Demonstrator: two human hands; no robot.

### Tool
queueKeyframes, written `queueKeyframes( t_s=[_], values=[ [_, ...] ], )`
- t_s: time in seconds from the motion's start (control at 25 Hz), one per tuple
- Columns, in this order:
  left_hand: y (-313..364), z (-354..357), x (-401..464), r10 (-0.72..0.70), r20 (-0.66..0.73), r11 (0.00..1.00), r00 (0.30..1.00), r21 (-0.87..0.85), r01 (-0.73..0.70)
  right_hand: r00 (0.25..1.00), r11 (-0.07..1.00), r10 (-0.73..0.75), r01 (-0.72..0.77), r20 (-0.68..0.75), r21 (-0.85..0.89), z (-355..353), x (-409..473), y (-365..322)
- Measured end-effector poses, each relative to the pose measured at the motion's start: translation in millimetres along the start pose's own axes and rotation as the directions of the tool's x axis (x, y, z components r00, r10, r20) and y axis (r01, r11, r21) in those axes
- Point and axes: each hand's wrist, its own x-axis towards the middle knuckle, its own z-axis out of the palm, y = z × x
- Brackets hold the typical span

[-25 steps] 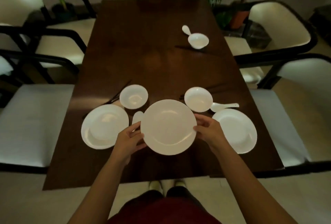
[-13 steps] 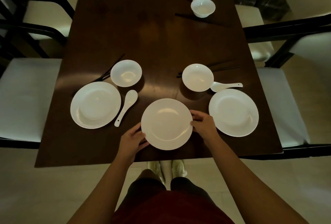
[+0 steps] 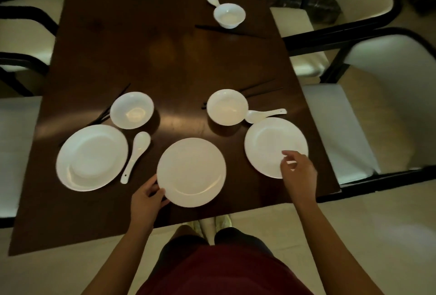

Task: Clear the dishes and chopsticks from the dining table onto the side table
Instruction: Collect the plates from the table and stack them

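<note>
The middle plate [image 3: 191,172] lies flat on the bench [image 3: 179,63], pinched at its left rim by the left hand [image 3: 147,200]. Right of it, the right hand [image 3: 298,170] is held loosely curled, empty, over the right plate [image 3: 271,143].

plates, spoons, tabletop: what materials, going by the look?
Round white plates, e.g. the middle one: probably glazed ceramic or porcelain, smooth and glossy with soft highlights; melamine not excluded. White soup spoons, e.g. the left one: same glossy white, likely ceramic. Dark brown dining table: looks like polished or lacquered wood or veneer, with blurred reflections.
</note>
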Motion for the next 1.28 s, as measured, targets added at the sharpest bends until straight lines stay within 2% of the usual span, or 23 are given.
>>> queueKeyframes(
  t_s=[0.08,0.2,0.28,0.36,0.44,0.56,0.64,0.8,1.0,1.16,1.28],
  values=[
    [-4,4,0,0.043,-0.046,0.998,0.998,0.036,-0.042,0.999,0.983,-0.008,0.000,-0.046,-0.183,-21,11,21],
    [-12,11,-2,0.093,-0.103,0.991,0.990,0.103,-0.083,0.998,0.871,-0.004,0.032,0.058,-0.490,-31,25,42],
    [-15,14,-3,0.091,-0.147,0.991,0.985,0.114,-0.075,0.993,0.830,0.030,0.038,0.112,-0.556,-24,32,46],
    [-18,15,-4,0.079,-0.161,0.992,0.984,0.110,-0.061,0.985,0.885,0.119,-0.047,0.126,-0.464,-14,34,45],
    [-19,15,-5,0.072,-0.163,0.993,0.984,0.100,-0.056,0.977,0.946,0.182,-0.143,0.113,-0.290,-5,36,41],
    [-17,17,-8,0.058,-0.164,0.997,0.985,0.055,-0.050,0.958,0.961,0.274,-0.270,0.089,-0.054,-4,42,39],
    [-16,17,-9,0.036,-0.160,0.999,0.986,0.013,-0.034,0.930,0.928,0.349,-0.360,0.117,0.096,-7,48,42],
    [-7,16,-11,-0.061,-0.164,0.994,0.985,-0.099,0.045,0.867,0.763,0.429,-0.498,0.254,0.412,-15,48,49],
    [7,16,-14,-0.218,-0.163,0.962,0.962,-0.203,0.184,0.876,0.729,0.390,-0.481,0.283,0.486,-32,34,61],
    [14,16,-18,-0.247,-0.133,0.949,0.960,-0.235,0.212,0.879,0.720,0.340,-0.471,0.333,0.510,-50,8,68],
    [20,16,-18,-0.273,-0.124,0.943,0.954,-0.231,0.240,0.881,0.730,0.232,-0.438,0.412,0.525,-50,-9,57]
  ],
)
